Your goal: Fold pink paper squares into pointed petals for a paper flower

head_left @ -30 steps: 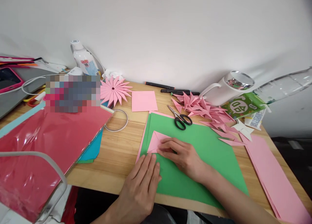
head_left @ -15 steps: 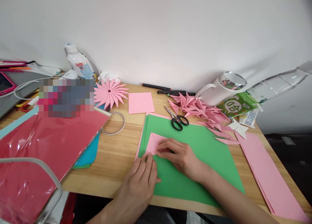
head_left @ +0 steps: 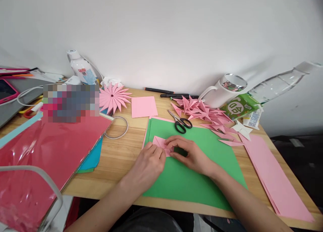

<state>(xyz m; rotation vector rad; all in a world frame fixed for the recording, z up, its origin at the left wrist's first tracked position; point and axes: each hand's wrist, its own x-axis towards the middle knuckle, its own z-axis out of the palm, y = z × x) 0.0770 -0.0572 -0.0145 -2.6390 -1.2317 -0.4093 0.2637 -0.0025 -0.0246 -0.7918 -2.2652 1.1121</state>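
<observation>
A small creased piece of pink paper (head_left: 159,141) lies over the green sheets (head_left: 202,158), between my hands. My left hand (head_left: 151,158) is closed on its near left edge, fingers curled and fingertips partly hidden. With thumb and fingers, my right hand (head_left: 189,153) pinches the paper's right side. Just beyond the paper rest scissors (head_left: 180,122) with black handles, blades slightly apart. Folded pink paper pieces (head_left: 199,109) are heaped behind them on the right. A flat pink square (head_left: 144,106) lies farther back, beside a pink pointed paper star (head_left: 112,96).
A red sheet in clear plastic (head_left: 58,147) covers the left side, near a tape roll (head_left: 116,127). Long pink strips (head_left: 275,174) lie at right. A white mug (head_left: 219,90), a green packet (head_left: 239,106), a clear bottle (head_left: 280,84) and markers (head_left: 158,90) stand or lie along the wall.
My left hand has moved up and its fingers have curled onto the paper's near edge. The pink paper has turned and is more covered by my hands. The whole view has shifted slightly.
</observation>
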